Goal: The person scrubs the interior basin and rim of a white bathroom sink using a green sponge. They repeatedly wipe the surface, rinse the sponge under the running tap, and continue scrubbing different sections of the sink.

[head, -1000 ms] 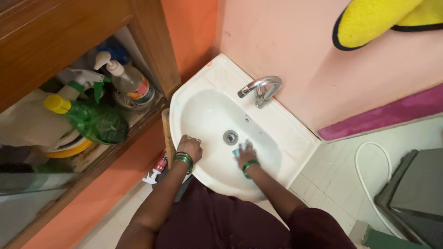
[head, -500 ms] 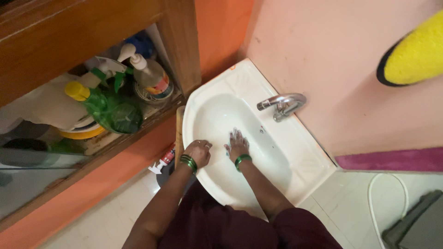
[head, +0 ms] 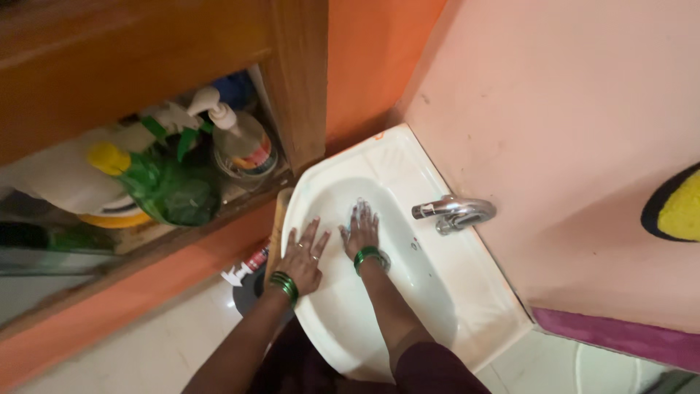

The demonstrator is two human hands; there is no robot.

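Sink (head: 467,306), white and wall-mounted, is what's getting hand-washed here, and it fills the middle of the view with both hands set on it. The basin inside looks wet and glossy around the right hand, so some scrubbing seems to be under way, though how much of the bowl has been covered can't really be told; no foam or dirt line is visible, so that's only a guess. The near end of the bowl, down by the forearms, and the flat rim over by the tap look untouched, judging by how they sit now. Up and to the left of the hands a wooden shelf (head: 299,80) is seen, stuffed with cleaning stuff: a green spray bottle (head: 168,186) with a yellow cap and a clear pump bottle (head: 244,146) beside it. The chrome tap (head: 456,211) is found just right of the right hand, not running as far as can be seen. The left hand (head: 302,255) is laid flat with fingers spread on the left rim, apparently for bracing. The right hand (head: 361,230) is pressed palm-down inside the bowl, fingers slightly fanned; whether a cloth or sponge is under it can't be made out. Green bangles (head: 284,284) are worn on the left wrist, and more on the right.
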